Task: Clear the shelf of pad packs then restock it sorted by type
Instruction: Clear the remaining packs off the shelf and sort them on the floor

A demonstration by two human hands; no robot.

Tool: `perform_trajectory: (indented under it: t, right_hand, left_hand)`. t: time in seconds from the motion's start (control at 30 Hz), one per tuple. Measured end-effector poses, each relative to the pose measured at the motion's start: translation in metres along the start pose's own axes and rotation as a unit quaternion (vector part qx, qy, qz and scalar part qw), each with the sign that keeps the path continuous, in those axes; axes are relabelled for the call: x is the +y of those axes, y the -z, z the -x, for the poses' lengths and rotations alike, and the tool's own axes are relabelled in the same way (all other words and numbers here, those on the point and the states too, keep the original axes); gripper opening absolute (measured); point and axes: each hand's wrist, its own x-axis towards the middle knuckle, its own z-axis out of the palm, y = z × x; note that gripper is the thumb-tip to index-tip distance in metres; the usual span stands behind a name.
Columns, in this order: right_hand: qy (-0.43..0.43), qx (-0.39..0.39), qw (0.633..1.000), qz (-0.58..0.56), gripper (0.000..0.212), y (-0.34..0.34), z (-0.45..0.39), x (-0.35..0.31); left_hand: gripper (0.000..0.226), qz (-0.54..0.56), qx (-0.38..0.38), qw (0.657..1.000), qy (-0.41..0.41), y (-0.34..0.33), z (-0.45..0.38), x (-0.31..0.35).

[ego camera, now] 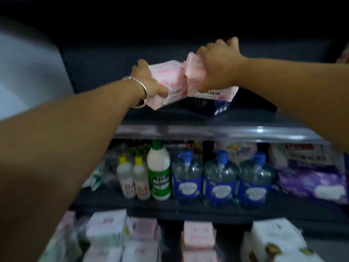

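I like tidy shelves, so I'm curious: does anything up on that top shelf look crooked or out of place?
Yes. The left hand holds a pink pad pack tilted, its lower corner past the top shelf front. The right hand grips another pink pack sitting askew on a dark blue pack. The types look mixed.

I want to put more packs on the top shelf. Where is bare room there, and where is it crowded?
Bare patches on the top shelf: left of the pink pack that the left hand grips, and right of the dark box below the right hand. The middle is crowded. The shelf with the pump bottles looks full.
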Motion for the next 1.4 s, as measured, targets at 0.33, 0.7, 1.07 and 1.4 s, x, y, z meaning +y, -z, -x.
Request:
perform_trajectory:
  t: [0.33,0.7,1.07,1.4]
  right_hand:
    - [0.023,-0.185,0.972,-0.14,0.076,-0.036,0.183,-0.041]
    - [0.062,-0.3,0.936,-0.176,0.073,-0.157,0.288,-0.066]
    - [0.079,-0.346,0.906,-0.229,0.084,-0.222,0.327,-0.1]
    - [0.169,-0.328,0.899,-0.236,0.078,-0.255,0.35,-0.133]
  left_hand:
    - [0.078,0.003,-0.181,0.983,0.02,-0.041,0.177,-0.046]
    - [0.082,-0.026,-0.378,0.923,0.072,-0.167,0.295,-0.131]
    - [0.082,-0.008,-0.428,0.894,0.129,-0.263,0.378,-0.196]
    - [0.099,0.101,-0.374,0.893,0.227,-0.335,0.402,-0.221]
